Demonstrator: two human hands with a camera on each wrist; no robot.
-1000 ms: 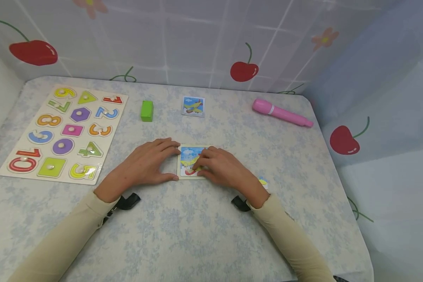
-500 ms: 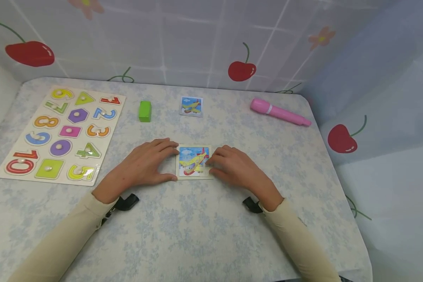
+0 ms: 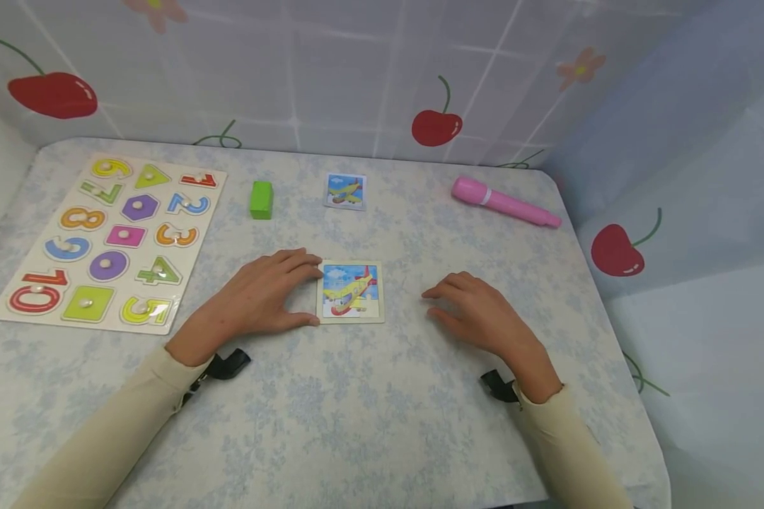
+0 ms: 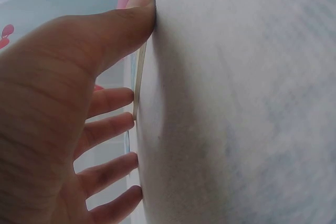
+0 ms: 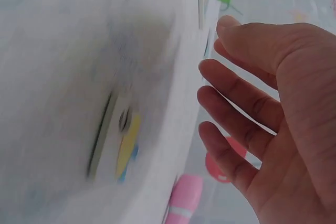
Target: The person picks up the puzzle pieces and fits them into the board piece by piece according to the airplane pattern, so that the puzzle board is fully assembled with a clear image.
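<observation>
A small airplane jigsaw puzzle [image 3: 350, 291] in a pale frame lies flat on the table in the head view. Its lower right corner shows a pale patch without picture. My left hand [image 3: 261, 293] rests beside its left edge, thumb and fingertips touching the frame, as the left wrist view also shows. To the right of the puzzle hovers my right hand [image 3: 477, 314], fingers loosely bent and holding nothing. In the right wrist view a loose puzzle piece [image 5: 119, 140], white with yellow and blue, lies on the table near that hand; the head view hides it.
A number-and-shape peg board [image 3: 102, 240] lies at the left. Along the back are a green block [image 3: 262, 200], a small airplane picture card [image 3: 345, 191] and a pink microphone-like stick [image 3: 506, 203]. A cherry-patterned curtain [image 3: 356, 78] hangs behind the table.
My right hand has moved off the puzzle to the right, leaving more of the airplane picture in view. The left hand stays at the puzzle's left edge.
</observation>
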